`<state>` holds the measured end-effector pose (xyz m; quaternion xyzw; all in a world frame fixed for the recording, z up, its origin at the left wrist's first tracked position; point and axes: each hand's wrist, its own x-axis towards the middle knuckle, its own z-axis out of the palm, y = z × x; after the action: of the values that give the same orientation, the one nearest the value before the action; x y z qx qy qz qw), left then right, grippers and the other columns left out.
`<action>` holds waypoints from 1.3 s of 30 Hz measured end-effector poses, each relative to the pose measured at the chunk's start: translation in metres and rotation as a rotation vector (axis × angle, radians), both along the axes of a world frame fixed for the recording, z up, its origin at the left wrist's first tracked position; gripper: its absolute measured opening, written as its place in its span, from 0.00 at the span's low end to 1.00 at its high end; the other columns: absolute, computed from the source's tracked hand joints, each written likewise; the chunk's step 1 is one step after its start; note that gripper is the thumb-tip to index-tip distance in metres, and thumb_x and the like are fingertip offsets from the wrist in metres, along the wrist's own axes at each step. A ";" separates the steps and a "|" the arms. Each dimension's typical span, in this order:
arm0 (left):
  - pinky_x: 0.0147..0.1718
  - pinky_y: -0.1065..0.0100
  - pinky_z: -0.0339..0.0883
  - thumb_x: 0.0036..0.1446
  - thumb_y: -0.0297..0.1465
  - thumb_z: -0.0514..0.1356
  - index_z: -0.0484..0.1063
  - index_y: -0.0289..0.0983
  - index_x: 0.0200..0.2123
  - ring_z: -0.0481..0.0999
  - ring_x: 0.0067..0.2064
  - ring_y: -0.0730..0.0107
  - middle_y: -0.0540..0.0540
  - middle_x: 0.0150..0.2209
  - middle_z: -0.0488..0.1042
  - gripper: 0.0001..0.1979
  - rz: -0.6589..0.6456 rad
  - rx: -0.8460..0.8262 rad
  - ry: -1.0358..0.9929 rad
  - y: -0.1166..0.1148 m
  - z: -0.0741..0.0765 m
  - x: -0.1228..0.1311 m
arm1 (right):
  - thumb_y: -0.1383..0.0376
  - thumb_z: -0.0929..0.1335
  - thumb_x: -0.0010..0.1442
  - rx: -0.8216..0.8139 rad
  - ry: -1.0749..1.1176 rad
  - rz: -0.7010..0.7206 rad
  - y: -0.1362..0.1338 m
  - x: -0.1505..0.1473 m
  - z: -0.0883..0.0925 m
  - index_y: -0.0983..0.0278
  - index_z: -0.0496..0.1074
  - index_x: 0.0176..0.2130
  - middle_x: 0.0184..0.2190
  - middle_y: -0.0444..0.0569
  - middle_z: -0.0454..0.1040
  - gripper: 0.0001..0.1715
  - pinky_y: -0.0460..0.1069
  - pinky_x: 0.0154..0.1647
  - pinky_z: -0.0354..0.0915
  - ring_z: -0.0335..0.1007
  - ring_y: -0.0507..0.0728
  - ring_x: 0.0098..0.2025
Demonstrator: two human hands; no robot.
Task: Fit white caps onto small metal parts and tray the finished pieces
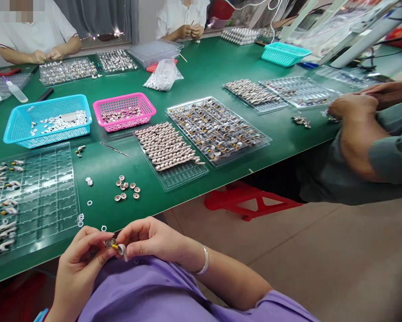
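Observation:
My left hand [82, 259] pinches a small round earbud part [110, 243] between thumb and fingertips. In my right hand [155, 241] is a pale earbud shell [122, 250] with a short stem. A yellow strip [115, 246] runs between the two parts, held close together over my lap at the table's edge. Just beyond my fingers lie a white ring [103, 228] and more white rings [81, 218]. Several round metallic-looking cups [123, 196] are scattered farther in, near a pair of tweezers [115, 149].
A clear compartment tray [53, 188] partly filled with earbud pieces lies left. Behind stand a blue basket [19, 129] and a pink basket [123, 125]. Filled trays [217, 129] and stacked pinkish parts [167, 145] lie right. Co-workers sit opposite and at right; a red stool [251, 201] is below.

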<state>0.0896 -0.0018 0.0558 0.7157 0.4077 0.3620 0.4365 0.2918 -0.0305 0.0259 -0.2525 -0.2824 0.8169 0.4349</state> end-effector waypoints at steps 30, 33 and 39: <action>0.26 0.75 0.72 0.57 0.33 0.64 0.77 0.40 0.33 0.78 0.29 0.71 0.49 0.30 0.76 0.03 0.009 -0.143 0.081 -0.006 0.010 0.003 | 0.64 0.81 0.41 -0.085 0.136 -0.187 -0.008 -0.028 -0.015 0.66 0.76 0.35 0.28 0.43 0.79 0.20 0.45 0.35 0.70 0.76 0.49 0.28; 0.27 0.74 0.71 0.57 0.34 0.64 0.76 0.39 0.30 0.76 0.29 0.71 0.49 0.28 0.74 0.06 0.015 -0.218 0.047 -0.008 0.010 0.003 | 0.64 0.82 0.40 -0.105 0.124 -0.204 -0.009 -0.029 -0.016 0.66 0.75 0.33 0.28 0.43 0.79 0.21 0.46 0.35 0.71 0.76 0.49 0.28; 0.28 0.74 0.66 0.56 0.37 0.65 0.73 0.38 0.27 0.71 0.29 0.73 0.51 0.26 0.70 0.10 0.012 -0.433 -0.040 -0.010 0.007 0.001 | 0.63 0.82 0.40 -0.116 0.111 -0.228 -0.009 -0.030 -0.012 0.66 0.74 0.32 0.28 0.43 0.79 0.21 0.46 0.36 0.72 0.76 0.49 0.29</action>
<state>0.0909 -0.0114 0.0629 0.5957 0.4714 0.2826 0.5857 0.2617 -0.0395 0.0139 -0.2623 -0.1797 0.7897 0.5246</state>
